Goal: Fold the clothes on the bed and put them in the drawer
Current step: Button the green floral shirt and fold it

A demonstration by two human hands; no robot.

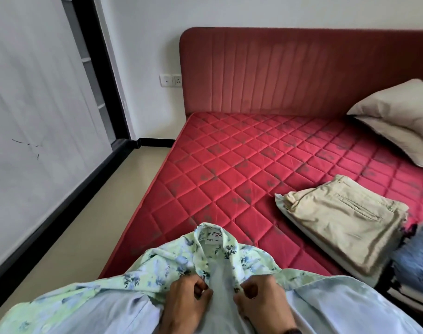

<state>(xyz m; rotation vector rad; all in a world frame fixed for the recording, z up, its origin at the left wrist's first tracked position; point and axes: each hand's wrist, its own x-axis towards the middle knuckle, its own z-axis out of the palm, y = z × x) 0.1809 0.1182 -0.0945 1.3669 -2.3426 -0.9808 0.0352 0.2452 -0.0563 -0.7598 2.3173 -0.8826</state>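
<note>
- Head view: a pale green floral shirt [157, 268] lies spread open, inside up, at the near corner of the red quilted bed [242, 169], its collar and label pointing toward the headboard [302, 68].
- The left hand [186, 302] has its grip pinching the shirt's left front edge just below the collar, fingers curled round the cloth.
- The right hand [261, 302] mirrors it, its grip pinching the other front edge; the two hands sit close together with a strip of the shirt's lining between them.
- Farther along the bed from the shirt, toward the pillow [398, 121], rests a folded pair of khaki trousers [345, 222] on top of another pale folded piece; just beside that stack, at the frame's edge, lies some denim [420, 256] over dark striped cloth.
- No drawer is in view.
- Judged step: the shirt is being closed or squared up at the front before folding; the trousers look already done.
- Next, the fronts likely need drawing together and smoothing flat, then sleeves and sides folded in, keeping the collar centred so the cloth does not bunch.
</note>
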